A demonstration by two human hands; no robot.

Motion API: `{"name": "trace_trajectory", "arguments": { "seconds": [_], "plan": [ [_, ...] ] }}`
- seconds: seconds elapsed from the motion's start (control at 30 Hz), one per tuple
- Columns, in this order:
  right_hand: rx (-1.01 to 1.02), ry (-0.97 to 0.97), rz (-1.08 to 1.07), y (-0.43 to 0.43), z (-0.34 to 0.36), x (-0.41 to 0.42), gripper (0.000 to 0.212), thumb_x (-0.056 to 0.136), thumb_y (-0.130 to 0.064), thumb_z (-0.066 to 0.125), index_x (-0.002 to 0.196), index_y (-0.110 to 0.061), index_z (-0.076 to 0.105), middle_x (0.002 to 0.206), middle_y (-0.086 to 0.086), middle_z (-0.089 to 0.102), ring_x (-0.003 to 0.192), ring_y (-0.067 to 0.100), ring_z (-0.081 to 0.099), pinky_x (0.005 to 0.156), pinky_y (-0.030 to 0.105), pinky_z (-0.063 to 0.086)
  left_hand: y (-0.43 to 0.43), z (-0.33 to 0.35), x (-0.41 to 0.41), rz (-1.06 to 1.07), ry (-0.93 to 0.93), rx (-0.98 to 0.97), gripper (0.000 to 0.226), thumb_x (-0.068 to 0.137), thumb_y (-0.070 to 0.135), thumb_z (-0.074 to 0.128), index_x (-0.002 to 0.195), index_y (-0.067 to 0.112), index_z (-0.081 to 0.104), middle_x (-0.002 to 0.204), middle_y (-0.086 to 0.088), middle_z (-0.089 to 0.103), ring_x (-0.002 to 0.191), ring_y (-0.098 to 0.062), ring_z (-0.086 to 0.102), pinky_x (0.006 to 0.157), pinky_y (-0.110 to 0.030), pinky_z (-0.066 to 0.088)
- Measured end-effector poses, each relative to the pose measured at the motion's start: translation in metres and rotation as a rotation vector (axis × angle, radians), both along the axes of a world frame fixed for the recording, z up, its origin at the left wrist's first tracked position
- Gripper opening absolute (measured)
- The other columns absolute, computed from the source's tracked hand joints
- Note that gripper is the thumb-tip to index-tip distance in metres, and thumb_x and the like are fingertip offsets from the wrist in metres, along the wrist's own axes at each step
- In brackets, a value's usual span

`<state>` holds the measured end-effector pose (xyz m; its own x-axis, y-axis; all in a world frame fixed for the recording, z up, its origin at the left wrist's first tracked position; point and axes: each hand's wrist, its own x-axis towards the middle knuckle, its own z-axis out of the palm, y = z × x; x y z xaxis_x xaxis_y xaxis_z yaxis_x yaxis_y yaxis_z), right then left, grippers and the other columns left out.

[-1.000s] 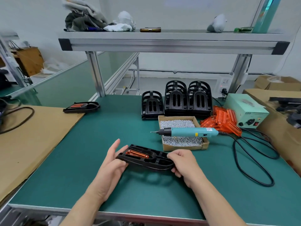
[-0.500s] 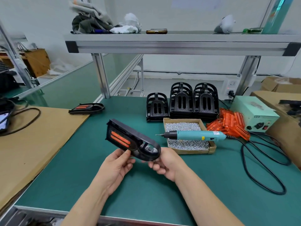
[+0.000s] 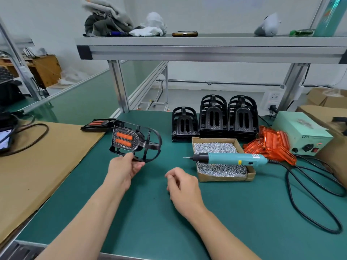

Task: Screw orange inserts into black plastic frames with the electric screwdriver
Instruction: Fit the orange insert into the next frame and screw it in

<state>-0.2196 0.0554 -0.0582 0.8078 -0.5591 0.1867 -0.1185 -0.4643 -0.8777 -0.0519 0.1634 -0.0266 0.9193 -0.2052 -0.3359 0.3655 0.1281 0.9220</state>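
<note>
My left hand (image 3: 124,170) pinches the lower edge of a black plastic frame (image 3: 148,145) with two orange insert bars (image 3: 124,139) showing through it, held tilted above the green table. My right hand (image 3: 181,185) hovers over the table with fingers loosely curled and holds nothing. The teal electric screwdriver (image 3: 231,158) lies across a cardboard box of screws (image 3: 221,171). Three stacks of black frames (image 3: 214,119) stand behind the box. A heap of orange inserts (image 3: 272,145) lies to its right. Another frame with an orange insert (image 3: 97,124) lies at the brown board's edge.
A green power supply (image 3: 302,132) sits at the right with black cables (image 3: 315,203) looping over the table. A brown cardboard sheet (image 3: 37,166) covers the left side. An aluminium shelf (image 3: 206,47) spans overhead on posts. Cardboard boxes (image 3: 330,98) stand at the far right.
My right hand has let go of the frame and dropped toward the table. My left hand has carried the frame up and to the left, turning its insert face toward me.
</note>
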Motion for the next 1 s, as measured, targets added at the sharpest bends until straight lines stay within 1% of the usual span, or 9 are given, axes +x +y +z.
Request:
{"name": "trace_trajectory", "arguments": {
  "seconds": [0.13,0.2,0.3,0.37,0.47,0.6,0.73,0.83,1.0],
  "plan": [
    [-0.031,0.061,-0.001,-0.006,0.001,0.005,0.014,0.095,-0.016,0.054,0.085,-0.021,0.063,0.067,-0.004,0.063,0.064,0.017,0.058,0.065,0.035,0.05,0.004,0.003,0.047,0.081,0.027,0.016,0.012,0.098,0.005,0.056,0.096,-0.006,0.06,0.06,-0.015,0.07,0.04,-0.013,0.063,0.036,-0.016,0.048],
    [-0.157,0.109,0.084,-0.009,0.004,0.01,0.012,0.093,-0.017,0.054,0.087,-0.02,0.063,0.072,-0.008,0.063,0.068,0.012,0.056,0.069,0.032,0.047,0.009,0.005,0.072,0.153,0.014,0.018,0.009,0.097,0.004,0.057,0.099,-0.004,0.059,0.064,-0.015,0.071,0.039,-0.014,0.063,0.035,-0.016,0.046],
    [-0.395,0.167,0.181,-0.01,0.008,0.019,0.009,0.094,-0.025,0.051,0.091,-0.023,0.059,0.083,-0.009,0.064,0.082,0.018,0.058,0.074,0.034,0.046,0.019,0.006,0.107,0.247,0.007,0.043,0.014,0.096,0.004,0.054,0.109,0.001,0.057,0.081,-0.014,0.07,0.038,-0.015,0.063,0.032,-0.016,0.044],
    [-0.458,0.176,0.199,-0.009,0.006,0.022,0.008,0.095,-0.028,0.051,0.09,-0.026,0.056,0.078,-0.012,0.057,0.082,0.018,0.056,0.073,0.035,0.044,0.025,0.005,0.127,0.279,0.011,0.052,0.019,0.096,0.003,0.051,0.115,0.004,0.053,0.094,-0.011,0.07,0.037,-0.018,0.063,0.031,-0.018,0.044],
    [-0.393,0.165,0.187,-0.013,0.002,0.022,0.008,0.093,-0.03,0.054,0.085,-0.028,0.056,0.07,-0.017,0.053,0.075,0.008,0.052,0.069,0.03,0.041,0.029,0.002,0.149,0.31,0.006,0.061,0.02,0.095,0.0,0.048,0.115,0.004,0.048,0.105,-0.01,0.065,0.036,-0.021,0.063,0.03,-0.021,0.045],
    [-0.329,0.152,0.187,-0.016,-0.002,0.025,0.013,0.091,-0.03,0.056,0.078,-0.032,0.053,0.065,-0.016,0.055,0.068,0.005,0.051,0.063,0.022,0.037,0.032,0.002,0.17,0.331,0.023,0.078,0.022,0.096,0.0,0.046,0.117,0.005,0.045,0.103,-0.007,0.062,0.037,-0.023,0.064,0.032,-0.025,0.049],
    [-0.314,0.14,0.174,-0.018,-0.005,0.028,0.012,0.092,-0.028,0.057,0.079,-0.027,0.057,0.065,-0.014,0.056,0.067,0.008,0.052,0.063,0.024,0.041,0.031,0.003,0.187,0.347,0.035,0.11,0.039,0.098,0.002,0.046,0.136,0.006,0.046,0.111,-0.008,0.062,0.033,-0.018,0.061,0.03,-0.022,0.047],
    [-0.315,0.133,0.167,-0.018,-0.007,0.029,0.013,0.092,-0.028,0.058,0.08,-0.027,0.057,0.063,-0.015,0.054,0.066,0.007,0.051,0.062,0.024,0.039,0.03,0.003,0.195,0.346,0.044,0.119,0.04,0.099,0.003,0.045,0.138,0.009,0.047,0.113,-0.008,0.063,0.031,-0.017,0.059,0.029,-0.021,0.045],
    [-0.32,0.148,0.163,-0.018,-0.007,0.031,0.015,0.093,-0.028,0.058,0.078,-0.03,0.054,0.061,-0.014,0.052,0.065,0.007,0.049,0.062,0.024,0.038,0.029,0.001,0.201,0.364,0.074,0.074,0.043,0.098,0.0,0.049,0.139,0.013,0.048,0.108,-0.005,0.058,0.031,-0.015,0.059,0.036,-0.028,0.053]
  ]
}}
